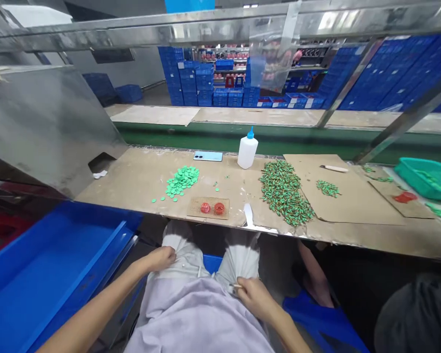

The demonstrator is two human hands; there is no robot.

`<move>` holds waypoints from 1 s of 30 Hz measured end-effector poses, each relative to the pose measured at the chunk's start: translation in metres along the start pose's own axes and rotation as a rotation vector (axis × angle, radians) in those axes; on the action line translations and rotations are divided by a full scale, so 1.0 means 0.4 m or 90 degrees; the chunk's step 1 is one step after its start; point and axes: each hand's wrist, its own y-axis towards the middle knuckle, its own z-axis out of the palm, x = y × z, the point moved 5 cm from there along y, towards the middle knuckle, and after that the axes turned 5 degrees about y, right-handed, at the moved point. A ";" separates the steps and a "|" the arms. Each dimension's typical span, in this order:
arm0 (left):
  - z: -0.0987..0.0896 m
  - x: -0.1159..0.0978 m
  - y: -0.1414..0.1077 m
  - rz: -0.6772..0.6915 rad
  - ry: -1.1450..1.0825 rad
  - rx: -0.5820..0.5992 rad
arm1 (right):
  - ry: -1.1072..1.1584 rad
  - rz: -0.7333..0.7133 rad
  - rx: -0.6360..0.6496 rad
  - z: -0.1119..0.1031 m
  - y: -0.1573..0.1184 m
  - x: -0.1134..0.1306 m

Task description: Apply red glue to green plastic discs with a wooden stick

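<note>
Left hand (164, 258): fingers curled closed, resting on white trousers (186, 252)
Right hand (253, 295): clamped on a slim, pale-handled tool (236, 286), above the right thigh
Brown cardboard-covered table (147, 171): flat, round green discs (183, 179) left; two small, round red containers (219, 212) near the front edge

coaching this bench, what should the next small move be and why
Probably lift the right hand to the tabletop: it holds a slim pale tool by the thigh, while the green discs and red pieces lie up there.

Slim tool (236, 286), perhaps partly hidden
</note>
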 end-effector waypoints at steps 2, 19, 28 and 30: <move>-0.004 -0.012 -0.022 0.038 -0.015 0.033 | 0.041 -0.012 0.026 0.013 -0.024 -0.001; -0.135 -0.250 0.086 0.167 0.050 -0.110 | 0.485 0.047 0.008 -0.210 -0.139 0.036; -0.340 -0.232 -0.036 0.411 -0.172 -0.652 | 0.636 -0.191 -0.287 -0.384 -0.126 0.209; -0.371 -0.182 0.009 0.333 -0.194 -0.618 | 0.567 -0.208 -0.344 -0.431 -0.066 0.254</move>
